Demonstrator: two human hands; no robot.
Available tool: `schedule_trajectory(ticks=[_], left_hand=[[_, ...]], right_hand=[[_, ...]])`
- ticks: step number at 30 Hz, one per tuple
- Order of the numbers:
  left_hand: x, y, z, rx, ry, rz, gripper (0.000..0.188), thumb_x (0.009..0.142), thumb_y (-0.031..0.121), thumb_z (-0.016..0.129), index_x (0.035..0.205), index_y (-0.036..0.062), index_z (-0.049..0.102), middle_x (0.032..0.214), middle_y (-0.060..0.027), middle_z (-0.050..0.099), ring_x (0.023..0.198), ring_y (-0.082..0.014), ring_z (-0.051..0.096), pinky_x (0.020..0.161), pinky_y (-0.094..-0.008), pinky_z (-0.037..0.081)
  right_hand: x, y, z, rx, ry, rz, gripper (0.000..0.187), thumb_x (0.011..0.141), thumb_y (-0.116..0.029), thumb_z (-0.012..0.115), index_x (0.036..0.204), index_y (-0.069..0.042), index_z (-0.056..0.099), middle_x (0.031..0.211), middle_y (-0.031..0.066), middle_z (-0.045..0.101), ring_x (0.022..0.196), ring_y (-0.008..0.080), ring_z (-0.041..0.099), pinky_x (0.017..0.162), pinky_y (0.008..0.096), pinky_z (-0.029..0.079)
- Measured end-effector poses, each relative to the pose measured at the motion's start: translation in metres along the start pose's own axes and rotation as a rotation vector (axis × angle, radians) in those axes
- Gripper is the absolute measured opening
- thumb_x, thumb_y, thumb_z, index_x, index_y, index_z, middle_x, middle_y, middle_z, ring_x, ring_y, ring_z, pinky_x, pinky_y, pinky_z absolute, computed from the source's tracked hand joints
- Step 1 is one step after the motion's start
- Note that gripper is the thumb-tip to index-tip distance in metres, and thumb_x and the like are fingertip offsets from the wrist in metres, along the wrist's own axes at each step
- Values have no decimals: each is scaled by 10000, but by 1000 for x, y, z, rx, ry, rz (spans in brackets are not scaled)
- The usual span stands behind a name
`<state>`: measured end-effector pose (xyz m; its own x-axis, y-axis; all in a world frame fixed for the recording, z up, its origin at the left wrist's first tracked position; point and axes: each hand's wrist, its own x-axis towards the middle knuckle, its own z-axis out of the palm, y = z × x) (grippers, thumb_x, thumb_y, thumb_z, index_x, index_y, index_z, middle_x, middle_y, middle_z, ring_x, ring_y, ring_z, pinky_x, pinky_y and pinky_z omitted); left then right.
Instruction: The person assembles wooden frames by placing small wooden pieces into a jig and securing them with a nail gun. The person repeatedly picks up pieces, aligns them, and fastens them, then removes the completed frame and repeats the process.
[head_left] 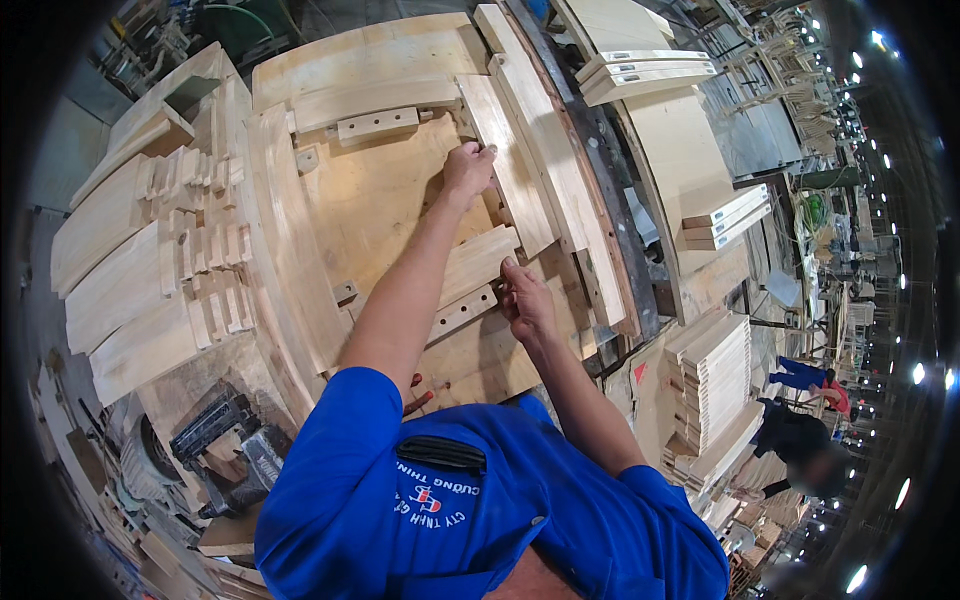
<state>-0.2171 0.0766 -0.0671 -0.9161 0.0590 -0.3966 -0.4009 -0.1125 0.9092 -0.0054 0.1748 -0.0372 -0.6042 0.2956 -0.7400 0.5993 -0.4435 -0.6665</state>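
Pale wooden rails lie in a rectangle on a plywood board (370, 200). My left hand (468, 172) is closed at the inner edge of the right-hand rail (510, 165), its fingers curled. Nearer to me, my right hand (527, 298) has its fingers bent and tips pressed at the end of the near rail (470, 262), close to where it meets the right-hand rail. Along that near rail runs a strip with drilled holes (463, 312). A similar drilled block (378, 126) lies inside the far rail (372, 100). The left rail (285, 235) closes the other side.
Stacked boards and small wooden pieces (205, 250) crowd the left side. A black nail gun (225, 450) rests at the lower left. Long strips (545, 150) lie right of the rails. More stacked slats (710, 375) stand at right, with people (800, 440) beyond.
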Motion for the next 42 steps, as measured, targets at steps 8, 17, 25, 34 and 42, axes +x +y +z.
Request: schedule_trajectory(ticks=[8, 17, 25, 34, 42], left_hand=[[5, -3, 2, 15, 8, -4, 281, 1038, 273, 688, 915, 21, 669, 771, -23, 605, 662, -141, 619, 633, -348, 637], [12, -8, -1, -24, 31, -21, 277, 1011, 269, 706, 1017, -8, 710, 845, -65, 696, 699, -187, 688, 648, -369, 651], [14, -1, 0, 16, 24, -30, 269, 1023, 263, 711, 1060, -3, 697, 896, -70, 706, 741, -182, 705, 672, -369, 657], [13, 2, 3, 15, 14, -63, 298, 1028, 259, 697, 1127, -21, 708, 961, -85, 742, 754, -193, 720, 676, -374, 654], [39, -20, -8, 72, 133, 42, 337, 984, 336, 695, 928, 4, 698, 835, -180, 745, 771, -301, 734, 732, -439, 561]], right_hand=[[0, 10, 1, 115, 3, -38, 321, 975, -332, 807, 793, -204, 575, 648, -68, 526, 481, 81, 476, 427, 226, 358], [0, 13, 6, 162, -14, -67, 337, 976, -304, 812, 782, -179, 567, 650, -45, 515, 501, 97, 493, 455, 237, 397], [8, 20, 3, 202, -7, -109, 285, 965, -292, 824, 832, -174, 602, 661, -56, 562, 472, 86, 518, 421, 239, 395], [3, 17, 1, 139, 4, -74, 284, 997, -313, 779, 855, -184, 569, 693, -41, 522, 521, 105, 497, 453, 262, 406], [-20, -1, 15, -188, 36, -530, 188, 1067, -256, 685, 1014, -84, 633, 734, -16, 567, 567, 84, 532, 477, 250, 420]])
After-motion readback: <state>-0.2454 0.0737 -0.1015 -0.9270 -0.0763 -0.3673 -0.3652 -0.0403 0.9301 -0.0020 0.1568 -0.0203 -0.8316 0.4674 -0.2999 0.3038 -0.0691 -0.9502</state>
